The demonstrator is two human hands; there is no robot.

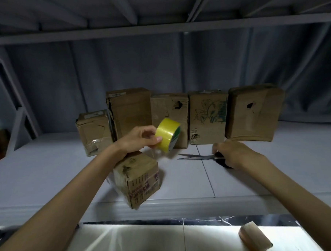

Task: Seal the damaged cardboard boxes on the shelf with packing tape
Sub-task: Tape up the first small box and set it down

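Observation:
My left hand grips a yellow roll of packing tape, held in the air above a small cardboard box. A clear strip of tape runs from the roll down to that box, which sits near the shelf's front edge. My right hand grips the black handles of a pair of scissors lying on the shelf, blades parted and pointing left. Several worn cardboard boxes stand in a row at the back; one and another have holes in their fronts.
The grey shelf board has a seam running front to back. A shelf beam spans overhead. At the left stands a slanted grey frame. Below the shelf edge lies a pale block on a bright floor.

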